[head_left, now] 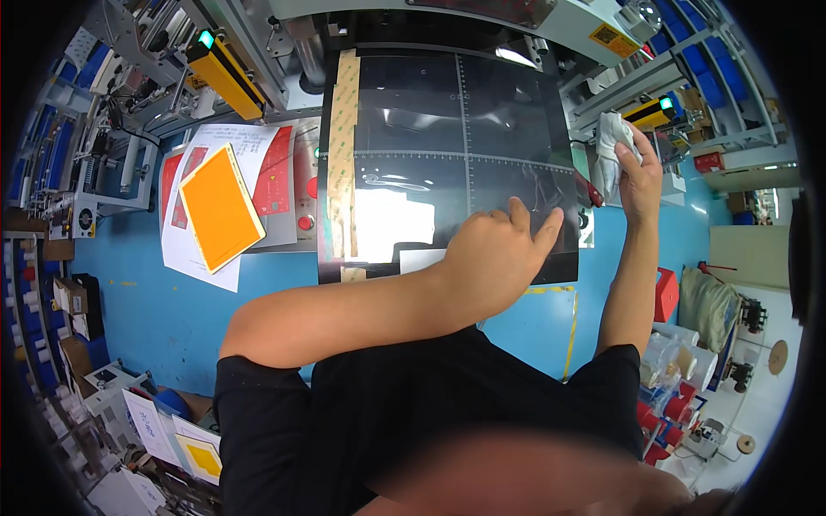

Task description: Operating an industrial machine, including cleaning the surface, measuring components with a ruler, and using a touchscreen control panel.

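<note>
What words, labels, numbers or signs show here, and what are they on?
No wording copied here, just where print shows:
White sheet partly under the orange panel: lines of print, too small to read.
Dark plate: crossed ruler-like scales, marks too small.
Orange sticker on the machine above: square code, not readable.
Lower-left paper: blue marks, too small.

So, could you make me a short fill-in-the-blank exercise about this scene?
1. The hand over the dark panel is the person's ____ one.
2. The crumpled white bundle is in the person's ____ hand.
3. The flat rectangle on the papers is coloured ____.
4. The floor is ____.

Missing words: left; right; orange; blue.
</note>
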The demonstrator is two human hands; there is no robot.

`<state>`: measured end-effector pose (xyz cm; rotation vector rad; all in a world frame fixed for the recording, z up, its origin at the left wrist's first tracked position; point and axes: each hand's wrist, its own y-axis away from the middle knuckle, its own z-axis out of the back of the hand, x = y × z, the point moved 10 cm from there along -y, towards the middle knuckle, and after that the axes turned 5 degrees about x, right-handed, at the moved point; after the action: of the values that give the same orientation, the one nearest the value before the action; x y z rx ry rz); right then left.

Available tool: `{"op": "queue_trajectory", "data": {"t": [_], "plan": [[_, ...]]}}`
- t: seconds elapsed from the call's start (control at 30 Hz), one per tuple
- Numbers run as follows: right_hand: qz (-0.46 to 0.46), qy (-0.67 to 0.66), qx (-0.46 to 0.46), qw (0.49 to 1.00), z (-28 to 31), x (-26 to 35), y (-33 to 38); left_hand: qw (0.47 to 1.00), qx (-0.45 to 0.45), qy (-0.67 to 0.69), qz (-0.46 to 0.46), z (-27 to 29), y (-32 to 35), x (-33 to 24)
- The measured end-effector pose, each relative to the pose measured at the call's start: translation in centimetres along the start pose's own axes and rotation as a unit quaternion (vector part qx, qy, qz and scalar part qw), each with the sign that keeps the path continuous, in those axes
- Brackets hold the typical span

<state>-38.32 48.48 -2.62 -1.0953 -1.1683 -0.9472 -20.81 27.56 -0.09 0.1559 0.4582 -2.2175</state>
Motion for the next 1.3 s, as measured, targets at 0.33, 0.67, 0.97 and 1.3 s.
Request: {"op": "queue_trajectory", "data": {"t": [0.33, 0.67, 0.97, 1.3], "plan": [[-0.158, -0.158, 0.127, 0.966, -10.2, -6.5, -3.3, 0.993, -0.091, 0.074, 0.029, 2.9, 2.2, 0.3], [-0.187, -0.29, 0.267, 0.9, -24.1, -9.6, -12.5, 0.989, -0.13, 0.05, 0.043, 3.1, 2.9, 0.7], [-0.262, -0.14, 0.418, 0.858, -32.0, -8.9, -9.2, 0.978, -0.178, 0.095, 0.049, 4.3, 3.8, 1.2], [-0.254, -0.032, 0.399, 0.881, -31.2, -7.8, -6.2, 0.966, -0.228, 0.115, 0.045, 7.7, 4.6, 2.1]]}}
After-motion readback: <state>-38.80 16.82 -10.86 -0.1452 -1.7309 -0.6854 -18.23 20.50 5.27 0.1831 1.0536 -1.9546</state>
